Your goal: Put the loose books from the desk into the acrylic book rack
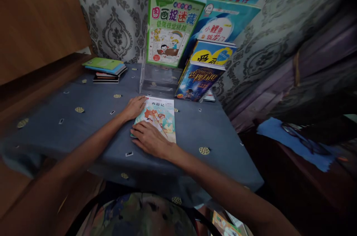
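A thin illustrated book [166, 115] with a white title strip and a colourful cartoon cover lies closed on the blue tablecloth in front of me. My left hand [135, 108] rests along its upper left edge, fingers stretched toward the corner. Across the lower left part of the cover lies my right hand [152, 138], palm down with its fingers extended. Part of the cover is hidden under that hand. Neither hand is wrapped around anything.
Behind the book, a clear acrylic stand [158, 76] holds a green picture book [174, 29] and several others. A small book stack [106, 68] sits at the back left. Patterned wallpaper [117, 16] rises behind. Glasses [299, 137] lie on blue cloth [272, 128] at right.
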Tool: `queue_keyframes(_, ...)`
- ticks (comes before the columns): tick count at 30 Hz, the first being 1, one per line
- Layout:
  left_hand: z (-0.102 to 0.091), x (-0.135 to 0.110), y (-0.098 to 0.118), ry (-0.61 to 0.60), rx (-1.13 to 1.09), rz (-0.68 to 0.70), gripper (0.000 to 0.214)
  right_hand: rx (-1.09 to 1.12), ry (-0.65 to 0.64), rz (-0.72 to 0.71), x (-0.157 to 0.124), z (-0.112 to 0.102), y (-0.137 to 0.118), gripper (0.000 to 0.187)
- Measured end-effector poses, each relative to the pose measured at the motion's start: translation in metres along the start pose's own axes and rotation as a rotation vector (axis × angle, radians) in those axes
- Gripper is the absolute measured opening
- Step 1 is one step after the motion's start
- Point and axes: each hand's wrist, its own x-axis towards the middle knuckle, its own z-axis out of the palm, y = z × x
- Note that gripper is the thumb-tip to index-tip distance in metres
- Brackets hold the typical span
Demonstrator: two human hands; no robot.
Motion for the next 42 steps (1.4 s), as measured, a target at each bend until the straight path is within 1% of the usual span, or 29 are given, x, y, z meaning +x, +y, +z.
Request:
queue_keyframes(2,0.000,0.000,0.001,-0.004,-0.005,-0.009,0.045,0.077,0.007,-0.007,-0.003,-0.004,0.009,0.028)
queue_keyframes(4,0.000,0.000,0.001,-0.012,-0.008,-0.023,0.045,0.138,0.031,0.049,-0.005,-0.011,0.027,0.029)
queue_keyframes(7,0.000,0.001,0.000,-0.024,-0.003,-0.032,0.045,0.103,0.077,0.253,-0.013,-0.019,0.066,0.030)
queue_keyframes(10,0.001,0.001,-0.001,-0.020,0.010,-0.035,0.045,0.002,0.142,0.538,-0.023,-0.021,0.102,0.035)
queue_keyframes(11,0.001,0.001,-0.002,-0.017,0.014,-0.034,0.045,-0.013,0.163,0.606,-0.026,-0.020,0.111,0.036)
queue_keyframes(13,0.001,0.002,-0.002,-0.011,0.021,-0.027,0.045,-0.019,0.195,0.676,-0.031,-0.018,0.123,0.039)
queue_keyframes(15,0.001,0.001,-0.002,-0.007,0.028,-0.019,0.045,-0.012,0.210,0.691,-0.034,-0.016,0.126,0.040)
queue_keyframes(22,0.001,0.001,-0.003,-0.012,0.036,-0.025,0.047,0.008,0.213,0.710,-0.035,-0.013,0.127,0.042)
queue_keyframes(26,-0.001,0.003,-0.004,-0.040,0.079,-0.024,0.048,0.026,0.231,0.731,-0.036,-0.012,0.131,0.042)
queue_keyframes(29,-0.008,0.004,0.000,-0.072,0.126,-0.006,0.048,0.065,0.231,0.732,-0.035,-0.011,0.135,0.043)
queue_keyframes(33,-0.023,0.005,0.017,-0.155,0.261,-0.010,0.047,0.129,0.224,0.711,-0.040,-0.010,0.135,0.045)
queue_keyframes(35,-0.029,0.005,0.027,-0.188,0.340,-0.030,0.047,0.157,0.230,0.688,-0.051,-0.009,0.127,0.045)
queue_keyframes(37,-0.032,0.003,0.036,-0.186,0.390,-0.041,0.046,0.175,0.231,0.650,-0.067,-0.009,0.109,0.047)
queue_keyframes(40,-0.031,-0.001,0.043,-0.160,0.403,-0.050,0.045,0.190,0.211,0.586,-0.095,-0.009,0.068,0.051)
queue_keyframes(42,-0.030,-0.004,0.044,-0.142,0.386,-0.073,0.045,0.202,0.214,0.550,-0.111,-0.010,0.040,0.049)
